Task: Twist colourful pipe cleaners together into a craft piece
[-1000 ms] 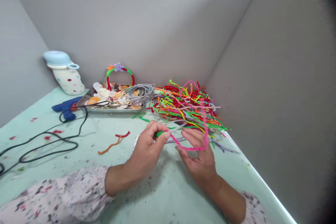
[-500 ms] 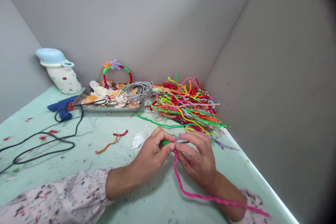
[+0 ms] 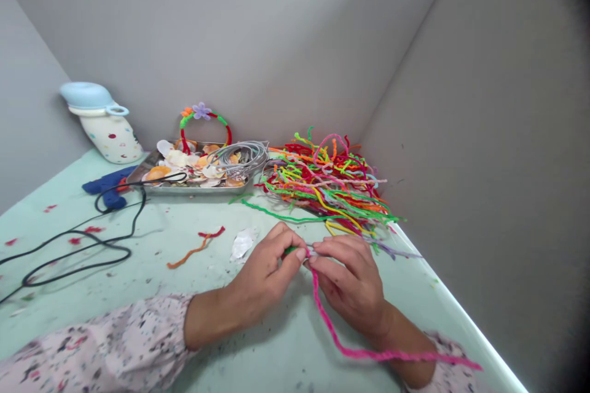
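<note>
My left hand (image 3: 265, 273) is closed, thumb and index finger pinching the upper end of a pink pipe cleaner (image 3: 369, 354) together with a green fuzzy piece (image 3: 290, 250). Close beside it, my right hand (image 3: 353, 282) is also closed, its fingertips on the same joint, where the pink strand meets something thin and greyish. From there the pink pipe cleaner hangs down, bends and runs right across my right wrist. The fingers hide most of what the pink end is attached to.
Behind my hands lies a heap of coloured pipe cleaners (image 3: 332, 187). Left of it, a metal tray (image 3: 193, 191) holds shells and a grey wire coil (image 3: 244, 156); a flowered ring (image 3: 229, 135) stands there. Farther left are a blue glue gun (image 3: 108, 182), a black cord (image 3: 124, 252) and a bottle (image 3: 110, 135).
My right hand has shifted slightly right and down. The pink pipe cleaner's hanging part has swung a little to the right, and less grey shows between the fingers.
</note>
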The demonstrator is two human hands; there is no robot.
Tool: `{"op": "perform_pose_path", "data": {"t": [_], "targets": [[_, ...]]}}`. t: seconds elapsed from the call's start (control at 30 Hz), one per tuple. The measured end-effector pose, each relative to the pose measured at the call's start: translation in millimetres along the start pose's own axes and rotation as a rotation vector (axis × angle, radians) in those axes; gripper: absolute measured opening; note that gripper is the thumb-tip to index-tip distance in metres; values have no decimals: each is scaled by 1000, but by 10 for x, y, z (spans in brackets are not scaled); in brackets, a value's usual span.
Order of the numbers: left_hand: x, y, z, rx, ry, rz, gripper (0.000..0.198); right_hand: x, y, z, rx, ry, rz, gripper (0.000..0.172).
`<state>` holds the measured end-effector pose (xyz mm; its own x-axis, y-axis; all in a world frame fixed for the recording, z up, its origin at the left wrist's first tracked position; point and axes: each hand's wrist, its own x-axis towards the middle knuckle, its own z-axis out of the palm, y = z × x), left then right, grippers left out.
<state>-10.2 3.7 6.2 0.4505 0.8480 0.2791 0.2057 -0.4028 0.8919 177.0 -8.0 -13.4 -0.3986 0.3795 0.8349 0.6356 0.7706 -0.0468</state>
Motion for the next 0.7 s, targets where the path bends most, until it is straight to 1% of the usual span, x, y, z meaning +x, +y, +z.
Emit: {"op": "perform_pose_path", "data": {"t": [0.2,0.37,0.53,0.7], "targets": [[17,16,-5,-11,14,28,15,-12,13,1,44,1,8,23],[8,13,-12,42,19,96,14,-18,32,8,55,28,7,22],[-1,-4,0,112,19,137,13,-34,35,11,74,1,36,23],[9,-1,-10,168,12,148,11,-19,36,0,82,-18,43,20]]}}
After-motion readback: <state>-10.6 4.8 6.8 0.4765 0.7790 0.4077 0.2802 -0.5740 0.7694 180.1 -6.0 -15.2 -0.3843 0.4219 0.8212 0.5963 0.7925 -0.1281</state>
